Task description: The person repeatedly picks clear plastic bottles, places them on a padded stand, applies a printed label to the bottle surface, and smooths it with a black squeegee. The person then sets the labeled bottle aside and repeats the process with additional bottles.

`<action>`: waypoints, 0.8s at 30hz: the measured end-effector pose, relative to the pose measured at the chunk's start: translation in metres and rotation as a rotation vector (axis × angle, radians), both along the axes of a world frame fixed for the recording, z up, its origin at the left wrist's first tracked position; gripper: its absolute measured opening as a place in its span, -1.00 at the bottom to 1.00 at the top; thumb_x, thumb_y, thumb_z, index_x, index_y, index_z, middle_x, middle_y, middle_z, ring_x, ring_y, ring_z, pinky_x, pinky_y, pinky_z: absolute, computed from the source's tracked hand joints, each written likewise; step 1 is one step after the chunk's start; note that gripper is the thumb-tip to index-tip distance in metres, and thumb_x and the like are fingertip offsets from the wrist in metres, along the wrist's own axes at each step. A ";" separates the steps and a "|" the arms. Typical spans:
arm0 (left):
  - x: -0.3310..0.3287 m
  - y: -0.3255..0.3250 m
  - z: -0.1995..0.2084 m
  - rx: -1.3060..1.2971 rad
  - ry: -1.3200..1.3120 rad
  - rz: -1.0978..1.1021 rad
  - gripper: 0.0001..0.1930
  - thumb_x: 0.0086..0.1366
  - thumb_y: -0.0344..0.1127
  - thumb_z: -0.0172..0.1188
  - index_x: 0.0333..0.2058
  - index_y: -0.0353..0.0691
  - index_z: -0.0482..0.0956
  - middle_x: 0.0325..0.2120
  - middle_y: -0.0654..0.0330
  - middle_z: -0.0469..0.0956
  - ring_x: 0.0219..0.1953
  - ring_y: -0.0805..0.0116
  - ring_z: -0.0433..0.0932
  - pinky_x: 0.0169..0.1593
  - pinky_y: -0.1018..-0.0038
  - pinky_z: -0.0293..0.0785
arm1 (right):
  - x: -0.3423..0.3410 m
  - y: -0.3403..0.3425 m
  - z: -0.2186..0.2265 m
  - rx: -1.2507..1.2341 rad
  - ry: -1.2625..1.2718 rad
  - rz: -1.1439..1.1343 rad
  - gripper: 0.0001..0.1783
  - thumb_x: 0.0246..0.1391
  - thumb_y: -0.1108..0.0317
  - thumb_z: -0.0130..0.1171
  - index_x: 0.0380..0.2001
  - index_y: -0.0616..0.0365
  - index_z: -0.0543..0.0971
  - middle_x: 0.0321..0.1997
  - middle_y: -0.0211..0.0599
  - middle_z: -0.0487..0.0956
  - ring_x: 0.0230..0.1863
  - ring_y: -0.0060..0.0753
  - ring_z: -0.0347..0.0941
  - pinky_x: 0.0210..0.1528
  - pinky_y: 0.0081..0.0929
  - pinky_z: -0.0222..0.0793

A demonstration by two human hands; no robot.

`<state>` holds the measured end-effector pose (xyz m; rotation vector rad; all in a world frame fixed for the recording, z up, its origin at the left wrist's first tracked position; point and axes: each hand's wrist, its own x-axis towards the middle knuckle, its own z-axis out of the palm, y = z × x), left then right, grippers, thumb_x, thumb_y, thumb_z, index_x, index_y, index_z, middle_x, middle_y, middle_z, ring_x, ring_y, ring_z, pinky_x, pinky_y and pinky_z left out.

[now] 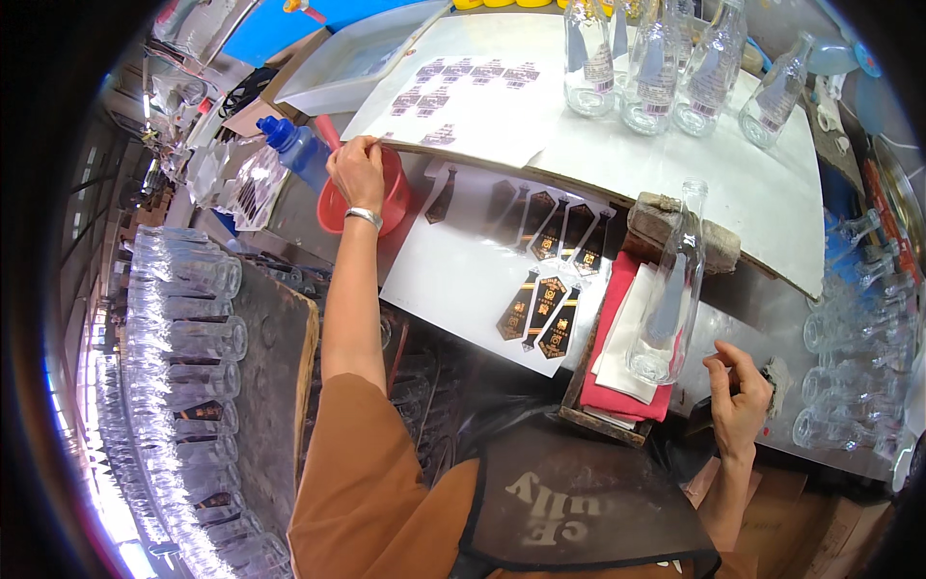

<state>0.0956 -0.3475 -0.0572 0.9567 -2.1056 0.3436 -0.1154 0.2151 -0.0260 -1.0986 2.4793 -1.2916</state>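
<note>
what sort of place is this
It looks like a small workshop, probably one that decorates glass bottles: clear bottles fill rows at the left, dark tie-shaped labels lie on a white sheet, and a single bottle sits over folded cloths.

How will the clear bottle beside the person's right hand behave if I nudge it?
The clear bottle may roll sideways, since its body is round. Its surface looks like smooth glass, so probably slippery and breakable. The white cloth under it might slow any slip.
</note>
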 end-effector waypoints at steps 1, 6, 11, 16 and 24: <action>0.001 0.002 0.001 0.002 0.000 0.032 -0.92 0.23 -0.36 0.29 -0.30 -0.16 0.68 -0.28 0.16 0.69 -0.18 0.16 0.62 0.07 0.23 0.36 | 0.001 0.000 0.001 0.003 -0.008 0.011 -0.76 0.22 0.44 0.23 -0.07 0.29 0.62 -0.38 -0.35 0.67 -0.57 -0.70 0.30 -0.48 -0.64 0.24; 0.023 0.013 -0.007 0.155 -0.013 0.043 -0.91 0.23 -0.33 0.30 -0.31 -0.18 0.69 -0.29 0.15 0.69 -0.17 0.10 0.62 0.00 0.20 0.45 | 0.007 0.005 -0.003 0.003 -0.051 0.058 -0.64 0.06 0.45 0.36 -0.04 0.26 0.62 -0.26 -0.28 0.67 -0.62 -0.64 0.28 -0.51 -0.61 0.26; 0.026 0.035 0.000 0.157 0.241 -0.105 -0.84 0.27 -0.31 0.29 -0.26 -0.26 0.70 -0.28 0.09 0.69 -0.19 0.09 0.64 -0.07 0.28 0.53 | 0.018 -0.003 0.000 0.058 -0.057 0.160 -0.26 -0.10 0.43 0.44 0.22 0.21 0.46 0.01 -0.16 0.61 -0.56 -0.47 0.40 -0.45 -0.49 0.37; 0.006 0.091 0.036 0.365 0.427 -0.088 -0.81 0.32 -0.29 0.28 -0.26 -0.33 0.70 -0.35 0.19 0.70 -0.32 0.44 0.60 -0.17 0.48 0.51 | 0.029 -0.016 -0.026 0.052 0.142 0.128 -0.09 -0.22 0.48 0.41 0.32 0.20 0.36 0.01 -0.14 0.59 -0.60 -0.33 0.40 -0.45 -0.38 0.40; -0.071 0.209 0.072 0.907 0.503 -0.607 -0.81 0.37 -0.33 0.26 -0.18 -0.32 0.71 -0.30 0.28 0.69 -0.29 0.63 0.54 -0.21 0.66 0.44 | 0.035 -0.017 -0.019 0.112 0.191 0.090 -0.11 -0.17 0.40 0.45 0.31 0.18 0.36 -0.12 -0.12 0.60 -0.24 -0.08 0.59 -0.27 -0.25 0.51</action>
